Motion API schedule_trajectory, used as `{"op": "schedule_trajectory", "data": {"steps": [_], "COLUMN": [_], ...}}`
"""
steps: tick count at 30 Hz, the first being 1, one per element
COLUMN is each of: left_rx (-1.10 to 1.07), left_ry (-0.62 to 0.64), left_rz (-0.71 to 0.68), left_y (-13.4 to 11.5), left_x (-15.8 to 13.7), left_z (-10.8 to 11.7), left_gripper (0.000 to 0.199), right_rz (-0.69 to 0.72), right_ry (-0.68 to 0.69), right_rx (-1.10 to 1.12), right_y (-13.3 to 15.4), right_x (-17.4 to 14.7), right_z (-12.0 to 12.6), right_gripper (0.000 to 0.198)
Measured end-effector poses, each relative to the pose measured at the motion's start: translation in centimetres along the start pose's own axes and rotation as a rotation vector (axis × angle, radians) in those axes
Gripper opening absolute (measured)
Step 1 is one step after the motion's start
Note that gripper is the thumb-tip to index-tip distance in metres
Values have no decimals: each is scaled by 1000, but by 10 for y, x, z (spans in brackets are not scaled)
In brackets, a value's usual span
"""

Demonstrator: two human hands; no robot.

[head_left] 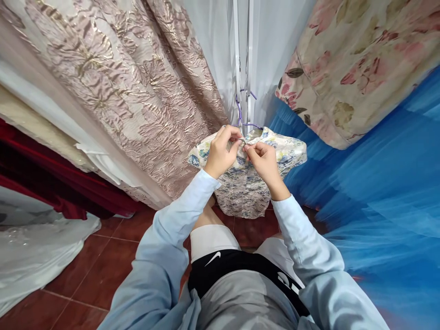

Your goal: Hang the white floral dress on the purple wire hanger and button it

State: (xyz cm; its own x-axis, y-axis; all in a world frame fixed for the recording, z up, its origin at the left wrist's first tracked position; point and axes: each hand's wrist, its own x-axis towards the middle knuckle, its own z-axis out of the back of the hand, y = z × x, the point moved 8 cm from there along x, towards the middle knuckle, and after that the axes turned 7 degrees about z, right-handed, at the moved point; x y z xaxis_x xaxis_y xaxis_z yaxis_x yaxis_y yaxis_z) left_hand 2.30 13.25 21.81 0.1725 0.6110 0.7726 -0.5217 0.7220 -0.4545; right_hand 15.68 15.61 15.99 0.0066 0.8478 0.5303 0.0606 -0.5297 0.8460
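Observation:
A short-sleeved floral shirt (245, 190), white with blue and yellow print, hangs in front of me on a purple wire hanger (239, 112). Both of my hands are at its collar. My left hand (223, 150) is closed, with thumb and fingers pinching the collar edge from the left. Close beside it, my right hand (264, 159) pinches the front edge just below the collar opening. The fingertips nearly meet. Whatever small fastening lies between them is too small to make out.
Pink brocade fabric (147, 91) hangs at the left, with dark red cloth (41, 178) beyond. On the right are cream floral fabric (360, 68) and blue tulle (385, 197). White metal poles (250, 55) stand behind the hanger. Red tiles (99, 270) cover the floor.

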Motion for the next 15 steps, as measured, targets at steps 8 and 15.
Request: {"op": "schedule_trajectory", "data": {"steps": [8, 15], "left_rx": [-160, -569], "left_ry": [-463, -691], "left_rz": [165, 620], "left_y": [33, 184], "left_x": [28, -34], "left_z": [76, 130], "left_gripper": [23, 27], "right_rz": [-206, -297], "right_ry": [145, 282], "right_rx": [-314, -304], "right_y": [-66, -101], "right_x": [-67, -123], "right_z": [6, -2], "right_gripper": [31, 31]}}
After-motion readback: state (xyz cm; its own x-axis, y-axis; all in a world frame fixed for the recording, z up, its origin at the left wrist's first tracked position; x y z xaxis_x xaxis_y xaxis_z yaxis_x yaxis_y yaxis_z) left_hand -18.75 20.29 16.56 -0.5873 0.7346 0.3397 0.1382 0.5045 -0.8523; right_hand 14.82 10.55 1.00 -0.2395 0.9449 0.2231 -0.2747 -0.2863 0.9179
